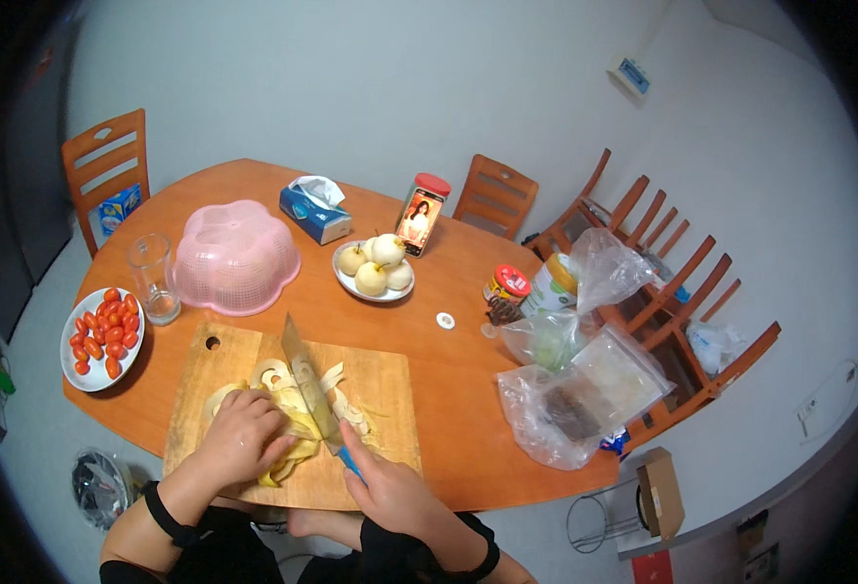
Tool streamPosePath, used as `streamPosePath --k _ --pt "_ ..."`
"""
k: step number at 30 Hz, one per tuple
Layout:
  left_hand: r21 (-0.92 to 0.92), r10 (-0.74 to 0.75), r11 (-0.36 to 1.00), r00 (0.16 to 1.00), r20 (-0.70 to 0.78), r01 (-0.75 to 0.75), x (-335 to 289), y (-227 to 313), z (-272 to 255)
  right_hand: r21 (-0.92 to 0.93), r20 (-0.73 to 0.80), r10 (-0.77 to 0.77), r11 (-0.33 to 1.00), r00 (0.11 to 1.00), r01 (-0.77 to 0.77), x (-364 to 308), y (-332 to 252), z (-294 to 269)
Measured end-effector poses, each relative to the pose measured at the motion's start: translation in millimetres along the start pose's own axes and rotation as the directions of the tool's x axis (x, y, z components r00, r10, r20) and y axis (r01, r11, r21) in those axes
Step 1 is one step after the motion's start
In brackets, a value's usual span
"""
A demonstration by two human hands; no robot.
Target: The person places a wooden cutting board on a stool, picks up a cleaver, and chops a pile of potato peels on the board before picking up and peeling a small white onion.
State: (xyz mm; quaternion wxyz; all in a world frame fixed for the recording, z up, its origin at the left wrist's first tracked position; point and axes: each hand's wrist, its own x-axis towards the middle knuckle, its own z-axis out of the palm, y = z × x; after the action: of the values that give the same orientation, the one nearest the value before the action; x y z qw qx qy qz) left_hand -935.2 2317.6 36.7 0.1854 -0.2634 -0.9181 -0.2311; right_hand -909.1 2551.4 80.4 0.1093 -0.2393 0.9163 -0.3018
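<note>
A wooden cutting board (188, 409) lies at the table's near edge, with a heap of yellow and pale peel-like strips (301, 425) on it. My left hand (244, 435) presses down on the heap's left side, fingers bent and close together. In my right hand (387, 490) is a kitchen knife (310, 383), gripped by its blue handle. Its broad blade points away from me, upright on edge beside the strips, just right of my left hand. More pale strips (335, 378) lie right of the blade. Under my left palm the strips are hidden.
Left stand a plate of small red tomatoes (114, 336), a glass mug (160, 292) and a pink basket cover (236, 255). Behind the board are peeled pears (371, 279) on a plate, a tissue box (315, 209) and a phone (418, 220). Jars (510, 283) and plastic bags (555, 419) crowd the right.
</note>
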Motion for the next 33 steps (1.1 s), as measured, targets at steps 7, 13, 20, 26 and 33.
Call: streamPosePath --k 7,13,20,26,33 --pt "0.019 0.002 1.0 1.0 -0.011 -0.002 -2.5 -0.8 3.3 0.072 -0.032 -0.049 0.996 0.998 0.052 0.6 -2.0 -3.3" --pt "0.025 0.008 1.0 1.0 -0.03 -0.007 -2.9 -0.5 1.5 0.075 -0.066 -0.095 0.992 0.993 0.1 -5.7 2.3 -0.9" --pt "-0.007 -0.003 1.0 0.998 -0.063 0.002 -1.5 2.9 -1.9 0.041 0.068 0.001 0.999 0.998 -0.004 -2.6 -4.1 -10.3" --pt "0.013 0.006 1.0 0.998 -0.061 -0.006 -0.1 3.5 1.6 -0.001 0.015 -0.055 0.998 0.998 0.055 0.5 2.1 -0.4" --pt "0.006 -0.019 1.0 0.999 -0.037 0.019 0.3 1.2 -2.0 -0.001 -0.129 -0.14 0.99 0.982 0.141 -4.0 -3.5 -7.6"
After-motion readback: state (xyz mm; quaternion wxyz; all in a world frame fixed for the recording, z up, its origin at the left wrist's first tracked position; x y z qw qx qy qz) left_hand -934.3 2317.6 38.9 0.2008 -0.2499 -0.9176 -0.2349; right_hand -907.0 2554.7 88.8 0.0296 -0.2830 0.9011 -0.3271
